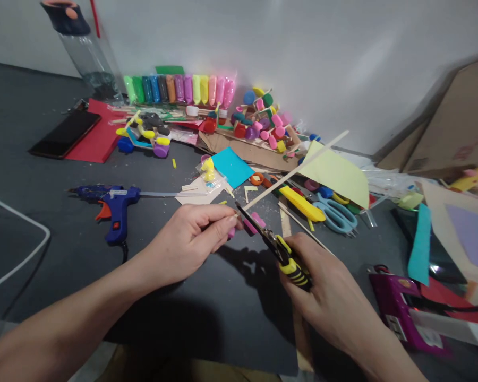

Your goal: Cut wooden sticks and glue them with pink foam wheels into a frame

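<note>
My left hand [201, 236] pinches the lower end of a thin wooden stick [298, 168], which slants up to the right. Pink pieces [255, 223] show by its fingertips; whether the hand also grips one I cannot tell. My right hand [322, 276] is wrapped round the yellow and black handles of a pair of pliers-like cutters [276, 245]. Their dark jaws meet the stick close to my left fingertips. Left of my hands, a blue hot glue gun [117, 207] lies on its side, a clear glue stick reaching out of its back.
Behind my hands lie a blue paper square [231, 167], a yellow cutter knife [302, 203] and blue-handled scissors [336, 215]. Coloured clay packs [179, 89] and a small toy vehicle [145, 135] stand farther back. A phone [66, 133] is at left, a purple device [406, 313] at right.
</note>
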Motion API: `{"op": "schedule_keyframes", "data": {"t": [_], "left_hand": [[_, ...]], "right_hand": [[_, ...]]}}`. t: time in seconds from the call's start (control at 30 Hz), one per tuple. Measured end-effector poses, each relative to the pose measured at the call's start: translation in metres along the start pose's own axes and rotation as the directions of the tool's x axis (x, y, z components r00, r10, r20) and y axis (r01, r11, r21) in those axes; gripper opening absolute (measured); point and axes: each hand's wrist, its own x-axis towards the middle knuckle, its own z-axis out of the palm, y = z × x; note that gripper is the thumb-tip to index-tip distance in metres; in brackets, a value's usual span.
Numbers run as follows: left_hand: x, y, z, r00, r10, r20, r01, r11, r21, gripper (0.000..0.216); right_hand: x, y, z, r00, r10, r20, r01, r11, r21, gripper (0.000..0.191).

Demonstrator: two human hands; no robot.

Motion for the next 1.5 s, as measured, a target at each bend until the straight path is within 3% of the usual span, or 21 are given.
{"op": "schedule_keyframes", "data": {"t": [0.23, 0.43, 0.73, 1.0, 1.13, 1.3, 1.5], "left_hand": [[-0.001, 0.0, 0.003, 1.0, 0.011, 0.022, -0.011, 1.0, 0.021, 0.032], [-0.005, -0.006, 0.011, 0.983, 0.105, -0.147, -0.075, 0.977, 0.199, 0.016], [-0.005, 0.001, 0.009, 0.991, 0.083, -0.102, -0.059, 0.974, 0.217, 0.034], [-0.006, 0.001, 0.009, 0.99, 0.1, -0.1, -0.073, 0.968, 0.24, 0.038], [-0.005, -0.002, 0.009, 0.997, 0.037, -0.075, -0.024, 0.987, 0.16, 0.035], [-0.001, -0.003, 0.01, 0.995, -0.101, -0.005, 0.1, 0.992, -0.08, 0.031], [0.003, 0.0, 0.005, 0.963, -0.191, 0.189, 0.253, 0.881, -0.401, 0.025]], "right_hand": [[-0.005, -0.002, 0.004, 1.0, 0.007, 0.025, -0.006, 1.0, -0.03, 0.008], [-0.007, -0.004, 0.002, 0.999, 0.044, 0.01, -0.044, 0.999, -0.031, 0.008], [-0.004, -0.007, 0.001, 0.999, 0.047, 0.001, -0.047, 0.999, 0.013, 0.014], [-0.004, -0.01, 0.003, 0.998, 0.061, 0.033, -0.061, 0.998, -0.021, 0.005], [-0.005, -0.009, 0.003, 0.994, 0.093, 0.062, -0.091, 0.995, -0.029, 0.007], [-0.003, -0.01, -0.001, 0.985, 0.133, 0.109, -0.141, 0.988, 0.067, 0.01], [-0.002, -0.011, -0.002, 0.989, 0.106, 0.107, -0.116, 0.988, 0.098, 0.01]]}}
